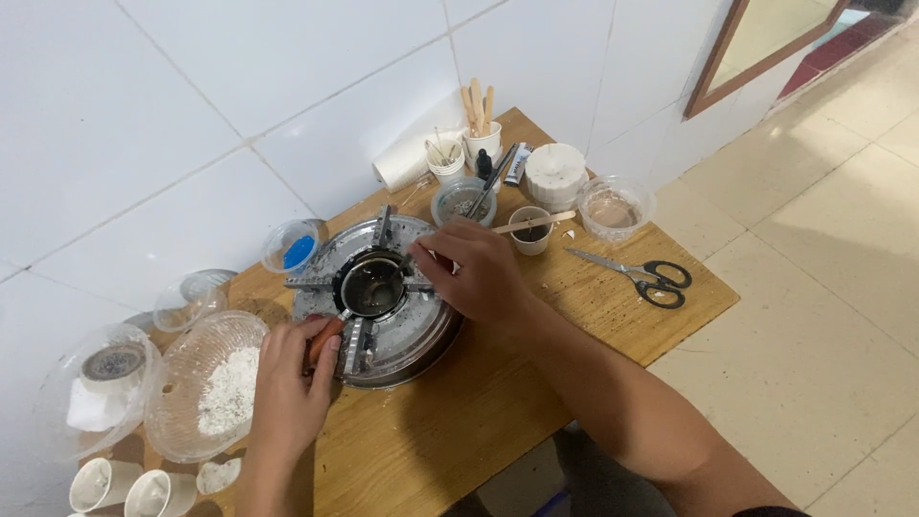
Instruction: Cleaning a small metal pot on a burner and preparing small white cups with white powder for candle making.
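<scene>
View: head camera, looking down on a wooden worktop (498, 402) against a white tiled wall.
Stove: a round metal burner (378, 302) at frame centre, with a small pot (371, 285) sitting on its supports.
Left hand (292, 388): lower left of centre, grip clamped on the pot's reddish handle (324, 340).
Right hand (474, 268): just right of the pot, fingertips pinched together at the pot's rim; what they pinch, if anything, cannot be told.
Left of frame: a clear bowl (206, 388) of white flakes, beside the left hand; white cups (129, 488) at the lower left corner.
Above the stove: a small tub with blue contents (295, 247), a cup of wooden sticks (481, 129).
Right: scissors (646, 278), well apart from both hands.
</scene>
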